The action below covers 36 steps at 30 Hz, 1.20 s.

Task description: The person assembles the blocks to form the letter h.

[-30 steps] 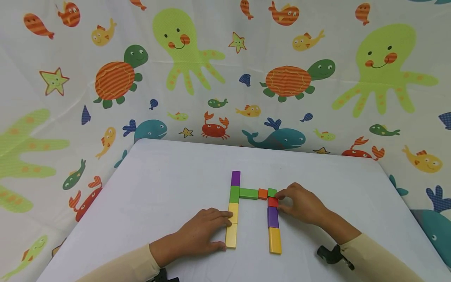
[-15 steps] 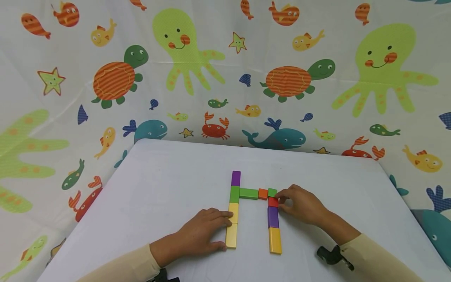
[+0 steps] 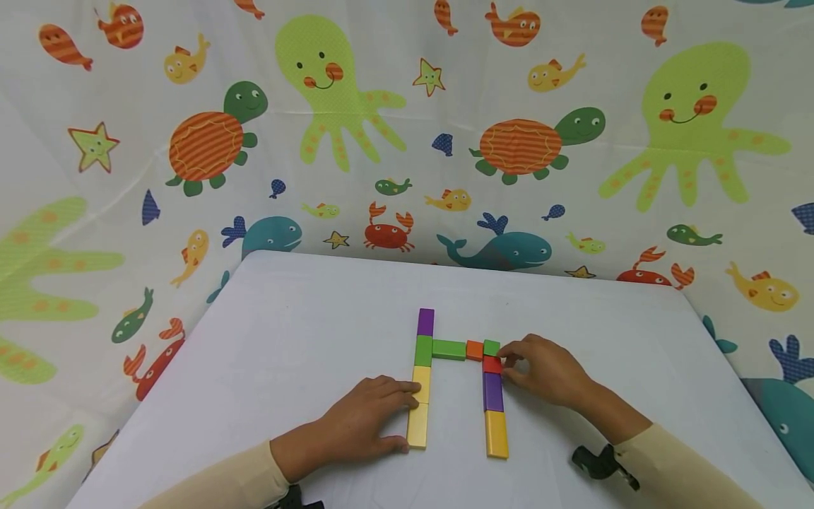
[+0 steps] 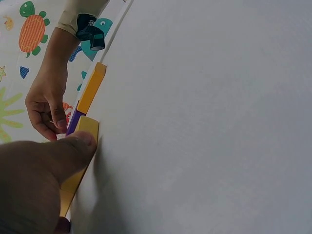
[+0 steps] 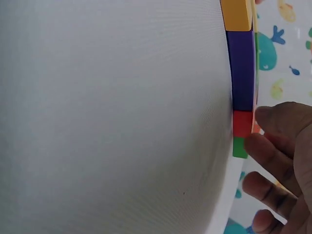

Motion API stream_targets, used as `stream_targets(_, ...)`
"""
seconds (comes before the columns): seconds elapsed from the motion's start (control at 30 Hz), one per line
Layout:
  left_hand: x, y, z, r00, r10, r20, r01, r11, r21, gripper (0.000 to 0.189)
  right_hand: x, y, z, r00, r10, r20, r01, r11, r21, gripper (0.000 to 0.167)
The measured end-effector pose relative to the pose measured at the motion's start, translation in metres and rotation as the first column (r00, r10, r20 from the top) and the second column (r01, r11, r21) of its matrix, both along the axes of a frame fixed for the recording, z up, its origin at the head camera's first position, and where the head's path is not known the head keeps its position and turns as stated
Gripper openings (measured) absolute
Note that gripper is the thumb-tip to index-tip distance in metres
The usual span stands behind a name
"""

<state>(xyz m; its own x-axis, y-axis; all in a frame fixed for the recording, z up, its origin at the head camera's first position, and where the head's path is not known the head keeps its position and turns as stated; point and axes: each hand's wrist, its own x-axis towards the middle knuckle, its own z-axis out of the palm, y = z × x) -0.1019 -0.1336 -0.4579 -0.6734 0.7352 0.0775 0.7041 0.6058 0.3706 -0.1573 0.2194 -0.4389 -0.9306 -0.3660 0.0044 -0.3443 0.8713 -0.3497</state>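
My left hand (image 3: 365,418) lies at the left column of blocks in the head view, its fingertips resting on the two pale yellow blocks (image 3: 417,426). In the left wrist view its thumb (image 4: 80,146) reaches over the near yellow block's end. My right hand (image 3: 550,371) is at the right column, with thumb and index fingertips at the side of the small red block (image 3: 492,365), next to a green cube (image 3: 491,347). Below the red one run a purple block (image 3: 492,392) and an orange-yellow block (image 3: 497,434).
A green block (image 3: 449,350) and an orange cube (image 3: 474,350) bridge the two columns. The left column continues up with a green block (image 3: 423,350) and a purple block (image 3: 425,322). A white table (image 3: 318,318) meets a sea-animal curtain (image 3: 381,120) behind.
The right hand has shifted very slightly, its thumb closer to the red block. The left hand and the blocks stay practically in place.
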Motion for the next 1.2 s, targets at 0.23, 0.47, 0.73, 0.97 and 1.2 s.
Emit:
stream_targets(0.23,0.0,-0.001,0.001,1.0,-0.006,-0.015,0.006,1.0,-0.006,0.053,0.014,0.0,0.005,0.988,0.148,-0.052,-0.148,0.989,0.006,0.023)
stream_targets(0.47,-0.001,-0.002,0.0,0.999,-0.01,-0.032,0.01,1.0,-0.011,0.053,0.03,-0.003,0.01,0.946,0.32,-0.054,-0.32,0.947,0.022,0.025)
stream_targets(0.73,-0.001,-0.002,0.003,0.999,-0.012,-0.031,0.012,1.0,-0.016,0.054,0.038,-0.006,0.008,0.906,0.42,-0.055,-0.418,0.908,0.037,0.015)
stream_targets(0.97,-0.001,-0.002,0.004,1.0,-0.011,-0.011,0.011,0.999,-0.031,0.054,0.038,-0.006,0.005,0.914,0.402,-0.05,-0.401,0.916,0.029,0.018)
stream_targets(1.2,-0.002,-0.005,0.005,1.0,-0.022,0.021,0.022,0.999,-0.04,0.06,0.036,0.001,0.007,0.955,0.288,-0.076,-0.286,0.957,0.039,0.024)
